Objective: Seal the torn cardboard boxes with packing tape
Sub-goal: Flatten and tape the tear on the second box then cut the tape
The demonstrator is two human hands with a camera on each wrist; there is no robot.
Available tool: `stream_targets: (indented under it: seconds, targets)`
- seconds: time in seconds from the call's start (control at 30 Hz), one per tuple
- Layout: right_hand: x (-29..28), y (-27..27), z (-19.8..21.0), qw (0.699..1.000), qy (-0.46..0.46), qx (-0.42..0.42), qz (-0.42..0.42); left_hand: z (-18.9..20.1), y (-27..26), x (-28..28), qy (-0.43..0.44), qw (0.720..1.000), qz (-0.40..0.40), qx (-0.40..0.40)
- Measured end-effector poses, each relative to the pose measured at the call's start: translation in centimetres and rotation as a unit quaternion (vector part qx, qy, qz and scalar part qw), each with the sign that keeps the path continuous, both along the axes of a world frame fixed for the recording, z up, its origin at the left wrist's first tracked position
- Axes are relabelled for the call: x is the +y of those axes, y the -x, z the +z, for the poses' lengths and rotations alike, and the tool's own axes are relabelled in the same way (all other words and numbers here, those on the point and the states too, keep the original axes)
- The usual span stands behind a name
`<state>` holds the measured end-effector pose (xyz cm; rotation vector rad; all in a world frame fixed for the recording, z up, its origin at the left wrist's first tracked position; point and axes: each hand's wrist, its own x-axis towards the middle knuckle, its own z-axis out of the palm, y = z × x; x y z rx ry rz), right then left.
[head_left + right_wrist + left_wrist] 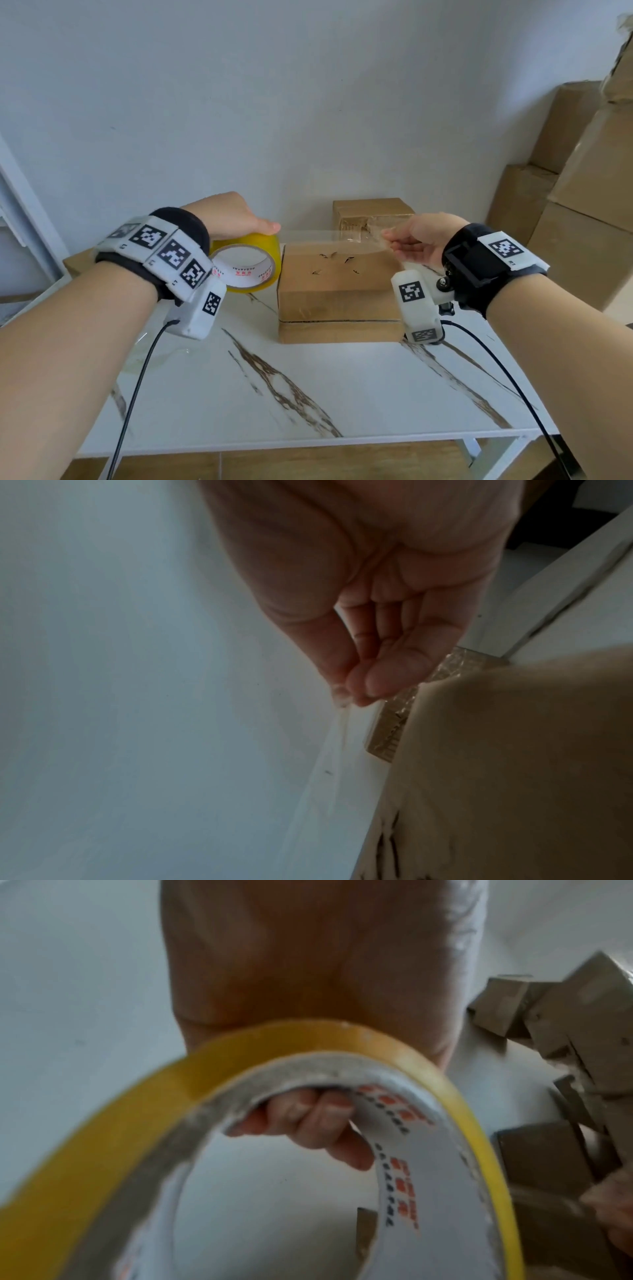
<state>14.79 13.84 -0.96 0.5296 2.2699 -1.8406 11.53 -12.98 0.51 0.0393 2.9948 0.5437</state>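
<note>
A torn cardboard box [337, 291] with several small rips in its top sits on the white marble table [308, 394]. My left hand [236, 219] grips a yellow roll of packing tape [248, 265] just left of the box, fingers [308, 1123] hooked through the core of the tape roll [342, 1064]. My right hand [414, 240] pinches the free end of a clear tape strip [329, 236] stretched level above the box top. In the right wrist view, the thumb and fingertips [363, 685] pinch together beside the box [514, 764].
A second, smaller cardboard box [373, 214] with tape on it stands behind the first, against the wall. Stacked large cartons [575, 192] fill the right side. A white frame [20, 219] stands at the left. Cables hang from both wrists over the table's front.
</note>
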Motion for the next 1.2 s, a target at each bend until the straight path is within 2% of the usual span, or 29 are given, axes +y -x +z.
stream_targets:
  seconds: [0.1,0.17,0.33,0.43,0.47,0.57,0.83,1.2]
  targets:
    - [0.5,0.2,0.3,1.000,-0.019,0.001,-0.005,0.4,-0.6,-0.5,-0.147,0.989,0.016,-0.029]
    - [0.5,0.2,0.4,0.999,-0.032,0.001,-0.003,0.5,-0.8,-0.3,-0.174,0.984,0.013,-0.022]
    - [0.3,0.2,0.4,0.996,-0.087,-0.006,-0.004,0.5,-0.3,0.8,-0.015,0.999,0.010,0.043]
    - [1.0,0.2,0.0,0.994,-0.104,0.004,-0.014,0.4,-0.7,1.0,0.148,0.986,0.021,0.073]
    - [1.2,0.2,-0.1,0.994,-0.106,0.005,-0.011,0.3,-0.7,0.8,0.166,0.983,0.021,0.072]
    - [1.8,0.3,-0.5,0.993,-0.115,0.006,-0.006,0.0,-0.6,0.9,0.148,0.988,0.012,0.046]
    - [2.7,0.8,-1.8,0.989,-0.147,0.004,-0.007,-1.1,-0.3,2.0,0.172,0.984,0.006,0.043]
    - [3.4,0.9,-2.2,0.989,-0.148,-0.006,-0.001,-2.0,0.4,2.1,0.158,0.987,-0.011,0.016]
